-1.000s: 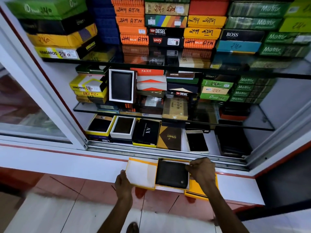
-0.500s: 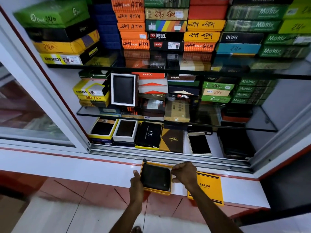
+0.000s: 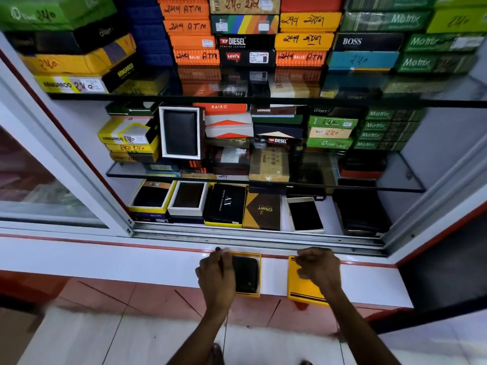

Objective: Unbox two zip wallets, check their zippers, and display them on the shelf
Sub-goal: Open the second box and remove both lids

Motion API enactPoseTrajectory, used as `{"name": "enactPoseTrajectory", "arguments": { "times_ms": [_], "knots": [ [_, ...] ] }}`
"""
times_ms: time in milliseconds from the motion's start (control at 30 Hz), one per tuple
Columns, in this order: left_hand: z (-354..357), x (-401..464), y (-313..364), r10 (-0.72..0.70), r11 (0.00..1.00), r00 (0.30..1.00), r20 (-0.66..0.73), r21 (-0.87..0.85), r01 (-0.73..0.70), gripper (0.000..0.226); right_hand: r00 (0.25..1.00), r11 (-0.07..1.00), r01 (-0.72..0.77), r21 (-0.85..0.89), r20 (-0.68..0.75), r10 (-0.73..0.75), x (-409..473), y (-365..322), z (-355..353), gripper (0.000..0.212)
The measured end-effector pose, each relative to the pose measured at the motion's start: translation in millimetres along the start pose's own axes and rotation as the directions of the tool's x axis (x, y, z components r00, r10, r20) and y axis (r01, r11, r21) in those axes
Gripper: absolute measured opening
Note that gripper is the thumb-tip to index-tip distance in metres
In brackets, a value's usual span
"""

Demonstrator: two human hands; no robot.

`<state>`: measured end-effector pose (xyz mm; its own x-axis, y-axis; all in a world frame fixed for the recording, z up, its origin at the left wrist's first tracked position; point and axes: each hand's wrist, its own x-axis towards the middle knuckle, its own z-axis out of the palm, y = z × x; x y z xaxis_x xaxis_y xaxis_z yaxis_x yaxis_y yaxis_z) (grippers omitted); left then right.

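Observation:
A black zip wallet [image 3: 247,275] lies in an open yellow box [image 3: 259,277] on the white ledge [image 3: 158,262] in front of the display cabinet. My left hand [image 3: 216,277] covers the box's left side and grips it; a small black zipper pull [image 3: 218,249] sticks out above my fingers. The yellow lid [image 3: 303,289] with black stripes lies to the right of the box. My right hand [image 3: 319,268] rests over the lid, fingers curled on its upper left corner. No second wallet is out on the ledge.
The cabinet's sliding track [image 3: 258,237] runs just behind the ledge. The bottom shelf holds several open wallet boxes, a black AX box [image 3: 226,204] and a brown box [image 3: 262,210]. Glass shelves [image 3: 405,177] above carry stacked boxes. A glass door [image 3: 39,180] stands at left.
The white paper insert is no longer in view. My right hand left the wallet and moved right onto the lid. My left hand stayed on the box's left side.

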<state>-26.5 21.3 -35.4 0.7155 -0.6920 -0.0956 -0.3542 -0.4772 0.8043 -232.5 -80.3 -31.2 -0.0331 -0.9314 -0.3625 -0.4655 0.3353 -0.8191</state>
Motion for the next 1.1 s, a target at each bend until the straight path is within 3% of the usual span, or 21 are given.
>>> {"name": "enactPoseTrajectory", "arguments": {
  "times_ms": [67,167,233,300,333,433,600,700,800,900,967,1033,1100],
  "knots": [
    [8.5,-4.8,14.6,0.087,0.992,0.996,0.024,-0.098,-0.084,0.017,0.994,0.998,0.000,-0.068,-0.105,-0.007,0.6,10.9,-20.6,0.027],
    [32.2,-12.9,36.3,0.128,0.979,0.972,0.195,-0.179,-0.093,0.012,0.971,0.965,-0.029,-0.261,-0.238,-0.035,-0.5,32.8,-53.9,0.010],
    [49.7,-15.6,45.9,0.115,0.986,0.918,0.380,-0.155,-0.059,0.020,0.975,0.936,-0.117,-0.333,-0.220,0.044,1.6,48.5,-62.0,0.029],
    [66.7,-20.5,57.8,0.096,0.995,0.835,0.541,-0.070,-0.069,0.028,0.986,0.917,-0.157,-0.367,-0.111,0.124,1.7,60.3,-64.8,0.053],
    [75.4,-23.1,62.5,0.077,0.995,0.802,0.593,0.002,-0.097,0.032,0.988,0.930,-0.155,-0.333,-0.044,0.149,1.6,65.4,-64.1,0.065],
    [95.6,-29.6,71.4,-0.035,0.970,0.745,0.666,0.203,-0.136,0.054,0.986,0.988,-0.154,-0.021,0.065,0.155,4.5,77.7,-62.4,0.113],
    [115.9,-38.4,79.0,-0.131,0.947,0.755,0.643,0.307,-0.097,0.101,0.911,0.874,-0.394,0.283,0.249,0.330,0.7,59.7,-75.1,0.070],
    [122.1,-47.7,91.8,-0.209,0.941,0.776,0.595,0.339,-0.007,0.128,0.893,0.829,-0.431,0.356,0.300,0.336,1.1,62.8,-82.3,0.059],
    [128.2,-61.3,100.9,-0.257,0.911,0.846,0.468,0.410,0.050,0.144,0.904,0.829,-0.412,0.378,0.282,0.321,3.2,71.7,-80.8,0.052],
    [133.1,-68.7,102.4,-0.254,0.904,0.869,0.424,0.424,0.057,0.141,0.922,0.836,-0.384,0.391,0.216,0.322,3.9,81.0,-74.5,0.028],
    [129.8,-65.3,99.8,-0.258,0.930,0.855,0.451,0.356,0.092,0.128,0.959,0.927,-0.280,0.250,0.104,0.262,6.4,92.3,-70.1,0.019],
    [118.3,-56.2,93.7,-0.193,0.976,0.835,0.515,0.192,0.107,0.097,0.991,0.990,-0.137,0.020,0.007,0.137,5.0,94.5,-71.4,0.011],
    [102.1,-46.1,84.4,-0.102,0.984,0.853,0.512,-0.075,0.163,0.051,0.998,0.993,-0.046,-0.108,-0.039,0.042,2.7,87.9,-75.1,0.018]
  ]
}}
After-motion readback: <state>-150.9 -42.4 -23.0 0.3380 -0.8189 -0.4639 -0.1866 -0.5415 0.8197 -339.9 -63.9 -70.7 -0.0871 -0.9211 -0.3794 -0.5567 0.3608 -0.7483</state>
